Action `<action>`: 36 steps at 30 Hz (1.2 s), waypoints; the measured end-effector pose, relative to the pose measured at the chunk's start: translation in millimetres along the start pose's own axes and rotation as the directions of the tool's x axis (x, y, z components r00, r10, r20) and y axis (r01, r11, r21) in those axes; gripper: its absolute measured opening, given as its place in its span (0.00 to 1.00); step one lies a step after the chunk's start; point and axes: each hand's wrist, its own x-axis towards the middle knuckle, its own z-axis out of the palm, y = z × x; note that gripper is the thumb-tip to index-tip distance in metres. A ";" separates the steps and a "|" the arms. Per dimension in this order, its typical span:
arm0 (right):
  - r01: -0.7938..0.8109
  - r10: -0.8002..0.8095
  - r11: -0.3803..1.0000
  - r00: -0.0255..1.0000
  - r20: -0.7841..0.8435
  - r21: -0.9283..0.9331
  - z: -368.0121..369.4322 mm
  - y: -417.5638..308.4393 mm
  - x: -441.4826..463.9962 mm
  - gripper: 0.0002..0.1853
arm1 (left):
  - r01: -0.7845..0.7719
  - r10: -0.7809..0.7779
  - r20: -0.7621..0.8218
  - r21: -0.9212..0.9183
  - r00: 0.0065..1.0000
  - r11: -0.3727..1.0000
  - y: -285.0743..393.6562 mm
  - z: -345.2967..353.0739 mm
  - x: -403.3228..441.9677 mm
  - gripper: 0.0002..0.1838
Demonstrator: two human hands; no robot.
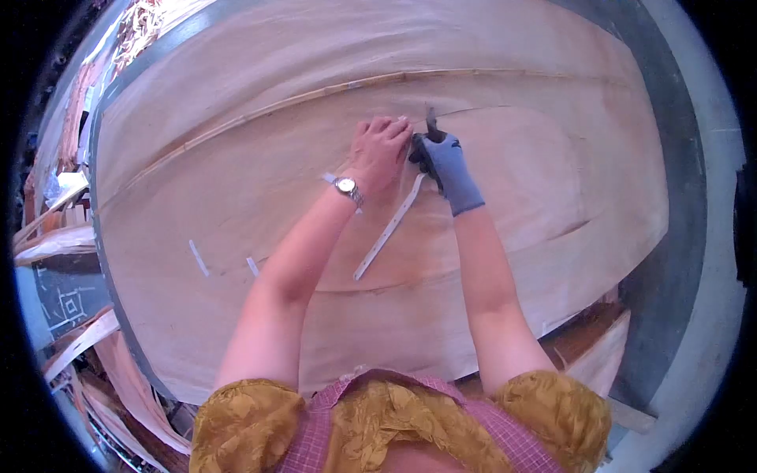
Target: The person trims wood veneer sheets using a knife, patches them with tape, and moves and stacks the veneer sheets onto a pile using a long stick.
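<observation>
My left hand [380, 150], bare with a watch at the wrist, presses on a large pale brown sheet [512, 173], its fingers close together near a crack line. Just to its right, my right hand [443, 162] wears a blue and black glove and is closed round a dark tool [431, 118], which looks like a knife; its tip is blurred. A white perforated tape strip [390, 227] runs from beside the glove down to the left across the sheet. Whether my left fingers pinch anything is hidden.
Short white tape pieces [199, 258] lie on the sheet at the left. A long narrow strip [315, 93] curves across its far part. Torn wood veneer scraps [130, 378] are piled beyond the left edge, and a board [599, 347] lies at the lower right.
</observation>
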 end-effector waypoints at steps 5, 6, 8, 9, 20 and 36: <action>0.109 -0.390 0.389 0.919 -0.056 -0.915 -22.9 -21.5 -6.9 0.16 | -0.059 0.061 -0.035 0.055 0.998 0.997 3.3 -3.3 1.5 0.18; 0.151 -0.377 0.579 0.921 -0.099 -0.801 -40.9 -31.4 -22.3 0.15 | -0.061 0.063 -0.043 0.057 0.997 0.997 7.7 -4.9 2.9 0.17; 0.225 -0.329 0.857 0.931 -0.157 -0.464 -82.0 -48.3 -74.5 0.14 | 0.261 -0.201 0.267 -0.214 0.942 0.941 3.6 -6.0 15.5 0.16; 0.217 -0.300 0.913 0.931 -0.208 -0.344 -105.7 -51.9 -104.7 0.14 | 0.270 -0.191 0.294 -0.258 0.936 0.928 -2.4 -9.0 17.3 0.16; 0.187 -0.249 0.900 0.962 -0.110 -0.394 -162.9 3.7 -339.7 0.15 | 0.055 -0.042 0.141 -0.094 0.989 0.994 117.3 -69.0 -181.1 0.30; 0.182 -0.196 0.806 0.980 0.037 -0.563 -53.0 119.9 -266.0 0.12 | -0.087 0.091 0.257 -0.028 0.962 0.996 176.4 -35.2 -210.0 0.31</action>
